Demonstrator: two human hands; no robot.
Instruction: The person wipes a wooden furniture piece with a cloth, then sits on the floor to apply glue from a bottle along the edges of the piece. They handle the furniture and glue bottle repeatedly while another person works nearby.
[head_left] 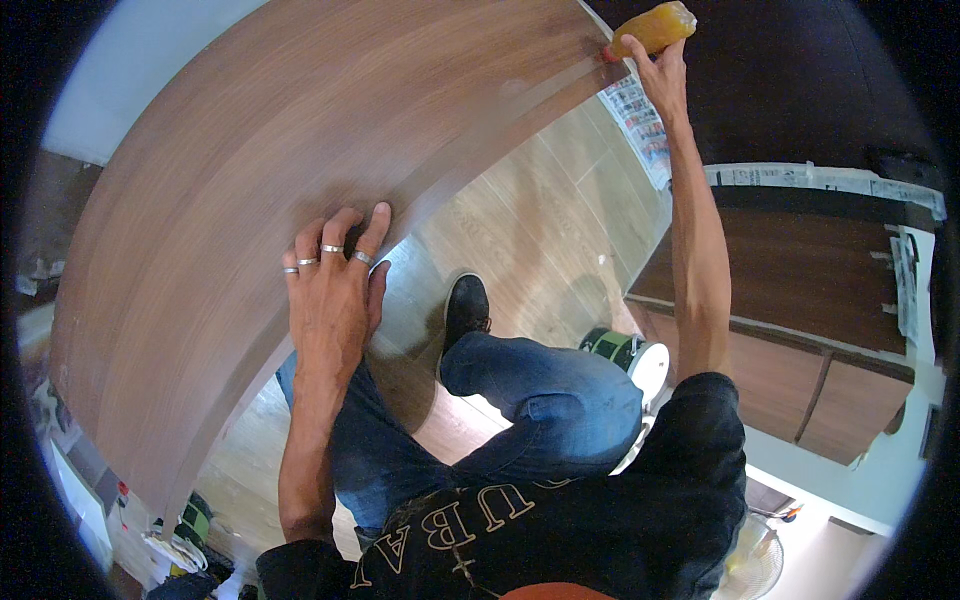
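Observation:
A large brown wood-grain panel [250,130] spans the left and upper part of the head view, with a smooth strip along its near edge. My left hand [335,280] lies on that edge, fingers spread and slightly bent on the surface, thumb over the side; rings show on several fingers. My arm reaches far to the upper right, where my right hand [661,80] is wrapped round an amber squeeze bottle [655,28]. The bottle is tilted, its small reddish tip at the panel's far right corner. Whether the tip touches the wood, I cannot tell.
Printed paper [640,125] lies beneath the far corner. A green and black bucket [612,347] with a white lid stands by my knee. To the right is a dark wood cabinet [790,270] with taped edges; a fan [755,560] sits lower right.

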